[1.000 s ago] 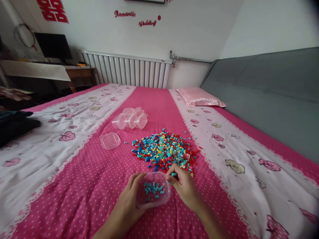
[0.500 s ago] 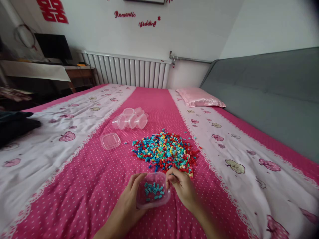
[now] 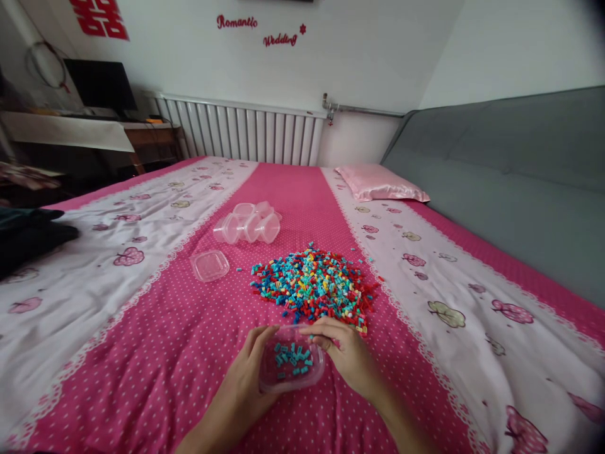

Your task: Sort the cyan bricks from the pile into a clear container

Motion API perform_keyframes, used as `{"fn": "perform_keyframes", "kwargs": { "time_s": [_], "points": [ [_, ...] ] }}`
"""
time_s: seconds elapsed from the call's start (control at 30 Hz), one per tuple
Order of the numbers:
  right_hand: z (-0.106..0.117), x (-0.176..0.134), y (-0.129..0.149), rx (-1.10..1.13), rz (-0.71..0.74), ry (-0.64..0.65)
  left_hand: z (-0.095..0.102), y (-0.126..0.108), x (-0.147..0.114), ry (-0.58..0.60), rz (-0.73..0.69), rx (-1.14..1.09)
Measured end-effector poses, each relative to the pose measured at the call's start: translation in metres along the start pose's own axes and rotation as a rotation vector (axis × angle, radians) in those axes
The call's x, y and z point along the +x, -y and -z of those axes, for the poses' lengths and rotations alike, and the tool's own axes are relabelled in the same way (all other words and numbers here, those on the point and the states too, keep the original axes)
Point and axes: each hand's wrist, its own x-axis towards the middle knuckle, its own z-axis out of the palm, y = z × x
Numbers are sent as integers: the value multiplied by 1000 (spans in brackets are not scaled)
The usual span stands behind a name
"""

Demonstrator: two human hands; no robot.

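My left hand [image 3: 248, 366] is closed around the left side of a clear plastic container [image 3: 288, 383], thumb along its rim. Several small teal building blocks [image 3: 292, 358] lie loose on the container's bottom. Over the far right rim, my right hand [image 3: 343, 353] has its fingertips pinched together, with a bit of a teal block [image 3: 311, 338] showing between them. Just beyond both hands spreads a heap of tiny building blocks [image 3: 314, 284] in red, blue, teal, yellow and white.
A clear lid [image 3: 210, 265] rests left of the heap, and stacked clear containers [image 3: 248, 224] lie behind it. All sit on a pink dotted bedspread [image 3: 189, 353]. A pink pillow [image 3: 380, 183] is farther back, beside a grey headboard [image 3: 510, 151]. Dark cloth [image 3: 35, 233] lies at far left.
My right hand has moved left and inward, its fingertips now over the container's opening instead of at its right rim. The left hand and container stay nearly in place.
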Motion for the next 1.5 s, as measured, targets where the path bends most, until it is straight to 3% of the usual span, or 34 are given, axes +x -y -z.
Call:
{"fn": "perform_keyframes", "kwargs": {
  "time_s": [0.17,0.67,1.0,1.5],
  "points": [
    [-1,0,-2,-25,-81,-20,-1,1,0,-13,-3,5],
    [0,-1,0,73,-85,-22,-1,1,0,-25,4,11],
    [5,-2,-1,-91,96,-153,0,-1,0,0,39,-27],
    [-2,0,-6,-160,32,-72,0,-3,2,-64,14,-15]
  ]
}}
